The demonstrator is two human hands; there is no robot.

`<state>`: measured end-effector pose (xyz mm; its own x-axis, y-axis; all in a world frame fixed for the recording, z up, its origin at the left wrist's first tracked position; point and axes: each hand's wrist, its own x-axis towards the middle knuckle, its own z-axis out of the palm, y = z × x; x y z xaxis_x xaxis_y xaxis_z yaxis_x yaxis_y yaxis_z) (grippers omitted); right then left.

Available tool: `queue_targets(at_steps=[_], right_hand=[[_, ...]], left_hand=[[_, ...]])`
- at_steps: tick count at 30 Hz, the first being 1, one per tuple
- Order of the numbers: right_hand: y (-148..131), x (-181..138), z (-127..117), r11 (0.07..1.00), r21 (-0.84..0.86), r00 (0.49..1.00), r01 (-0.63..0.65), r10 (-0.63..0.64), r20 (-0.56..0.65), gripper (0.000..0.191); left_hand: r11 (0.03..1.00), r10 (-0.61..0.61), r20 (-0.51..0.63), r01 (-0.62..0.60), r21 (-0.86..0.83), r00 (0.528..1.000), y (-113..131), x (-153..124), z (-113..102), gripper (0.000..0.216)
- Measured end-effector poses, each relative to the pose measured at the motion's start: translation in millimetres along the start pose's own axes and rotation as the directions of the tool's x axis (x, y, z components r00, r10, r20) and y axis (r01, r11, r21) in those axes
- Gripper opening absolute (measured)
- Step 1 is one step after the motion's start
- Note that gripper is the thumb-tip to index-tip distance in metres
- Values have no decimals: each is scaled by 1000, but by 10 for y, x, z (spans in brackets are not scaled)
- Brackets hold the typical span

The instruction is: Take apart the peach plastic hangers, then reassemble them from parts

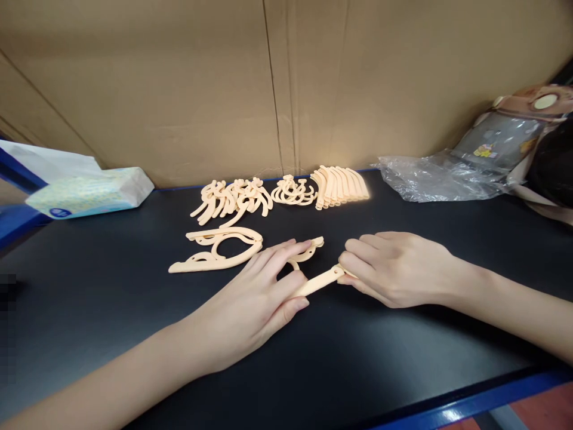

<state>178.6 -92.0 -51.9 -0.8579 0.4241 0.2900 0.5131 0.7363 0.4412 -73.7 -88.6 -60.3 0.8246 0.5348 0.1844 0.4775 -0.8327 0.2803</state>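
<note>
Foremost, the left hand grips a peach plastic folding hanger over the black tabletop; the right hand, fingers curled, pinches its end; leftward lies a second peach hanger; farther back, curved peach tubes lie in a row.

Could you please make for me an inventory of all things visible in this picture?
Folded plastic hanger: one, cream, left of centre
Hanger in the hands: one, cream, partly covered
Notched hanger arms: many, cream, piled at back
Hooks: several, cream, heaped beside the arms
Curved bars: several, cream, rowed right of the hooks
Tissue pack: one, pale blue and white, back left
Plastic bag: one, clear, back right
Bottle: one, clear with brown lid, far right
Unclear object: one, dark, right edge
Cardboard: count unclear, brown, behind
Table: one, black with blue edge, beneath
Floor: reddish, bottom right corner
Hands: two, bare, left and right, centre
</note>
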Motion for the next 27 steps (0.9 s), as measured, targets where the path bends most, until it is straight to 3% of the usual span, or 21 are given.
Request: queue_targets(at_steps=[27], right_hand=[[-54,21,9,995,84,987,-53,65,-148,27]], left_hand=[[999,45,79,-45,1,996,21,-2,-63,15]])
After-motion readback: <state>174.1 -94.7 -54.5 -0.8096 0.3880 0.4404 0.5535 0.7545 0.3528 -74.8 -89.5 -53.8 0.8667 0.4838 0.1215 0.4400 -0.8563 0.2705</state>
